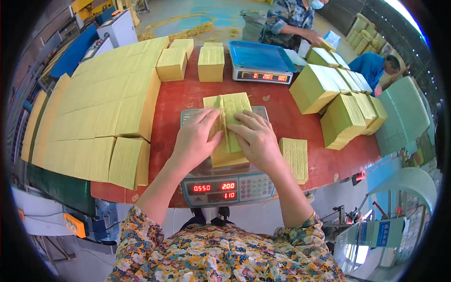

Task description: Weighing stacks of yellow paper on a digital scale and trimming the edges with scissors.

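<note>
A stack of yellow, embossed paper sheets (237, 104) lies on the pan of a digital scale (191, 116), split by a lengthwise seam with a raised edge. My left hand (198, 134) rests on the left part, fingers stretched toward the seam and thumb apart. Across the right part my right hand (256, 137) lies with its fingers spread. Both hands touch the paper; what is under the palms is hidden. Red digits glow on the scale's front panel (228, 190), beside its keypad. A smaller yellow paper stack (294, 160) lies right of the scale.
Big blocks of yellow paper (98, 101) fill the left of the red table (170, 110). A second scale (263, 58) with a blue tray stands at the far side. More paper bundles (345, 120) are piled right, near a co-worker (289, 23) and another person in blue (371, 66).
</note>
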`<move>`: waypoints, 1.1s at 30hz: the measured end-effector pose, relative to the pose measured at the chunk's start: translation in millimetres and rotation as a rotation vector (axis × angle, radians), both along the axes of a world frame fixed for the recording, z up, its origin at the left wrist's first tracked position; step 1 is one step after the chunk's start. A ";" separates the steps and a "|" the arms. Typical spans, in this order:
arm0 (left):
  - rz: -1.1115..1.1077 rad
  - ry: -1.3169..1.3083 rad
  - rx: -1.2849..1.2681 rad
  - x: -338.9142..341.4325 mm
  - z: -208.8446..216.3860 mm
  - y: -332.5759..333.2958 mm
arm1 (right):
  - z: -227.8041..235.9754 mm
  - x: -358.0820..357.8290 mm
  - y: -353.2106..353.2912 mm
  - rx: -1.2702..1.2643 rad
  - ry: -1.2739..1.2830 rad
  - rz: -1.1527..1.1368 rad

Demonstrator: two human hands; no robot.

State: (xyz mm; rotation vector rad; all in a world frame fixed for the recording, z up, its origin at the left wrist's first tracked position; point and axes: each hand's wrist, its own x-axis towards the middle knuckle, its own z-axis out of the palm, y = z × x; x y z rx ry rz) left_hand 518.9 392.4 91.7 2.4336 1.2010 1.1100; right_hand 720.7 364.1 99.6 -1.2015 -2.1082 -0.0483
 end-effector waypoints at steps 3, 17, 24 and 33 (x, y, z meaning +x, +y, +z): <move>-0.039 0.035 -0.011 -2.2 6.1 3.3 | 2.1 -1.5 -6.1 -0.027 -0.073 -0.052; -0.124 -0.052 0.061 -14.6 -9.0 24.2 | 5.9 -17.3 -5.3 0.050 -0.274 -0.007; -0.050 -0.014 0.193 -12.8 4.4 22.8 | -1.0 -3.9 2.2 -0.050 0.232 -0.044; 0.214 0.101 0.295 -20.2 5.0 39.3 | -2.5 -2.1 5.1 -0.026 0.056 -0.039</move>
